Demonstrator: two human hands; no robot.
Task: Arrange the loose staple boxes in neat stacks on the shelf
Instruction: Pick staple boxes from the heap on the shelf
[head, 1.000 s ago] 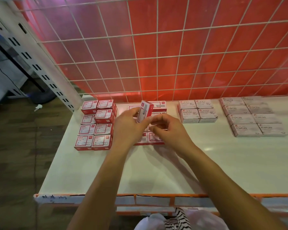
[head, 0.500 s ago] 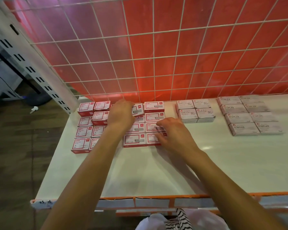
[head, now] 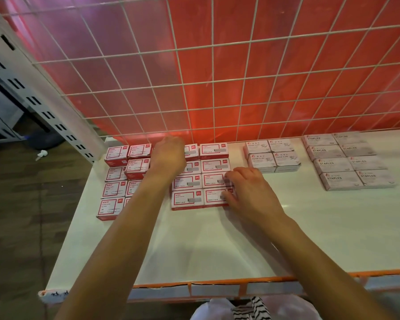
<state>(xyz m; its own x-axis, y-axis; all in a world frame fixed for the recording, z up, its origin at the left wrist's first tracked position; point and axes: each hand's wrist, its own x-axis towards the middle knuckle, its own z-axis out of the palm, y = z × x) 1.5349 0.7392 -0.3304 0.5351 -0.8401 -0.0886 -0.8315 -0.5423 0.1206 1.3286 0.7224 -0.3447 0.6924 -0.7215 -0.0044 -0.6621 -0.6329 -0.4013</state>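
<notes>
- The box (head: pixel 191 151) we held upright a second ago is down now, lying flat at the back-left corner of the staple block (head: pixel 201 181).
- Our left hand (head: pixel 169 155) lies over that corner. Its fingers are hidden behind the knuckles, so we cannot tell whether it grips the box or has let go.
- Our right hand (head: pixel 247 192) has come off the box and rests at the block's front-right edge, fingers loose, touching the front boxes and holding nothing.
- The block looks full to us and sits fairly square on the shelf (head: pixel 217 239).
- We judge only nudging remains here. The clip boxes (head: pixel 116 188) left of the block look uneven.
</notes>
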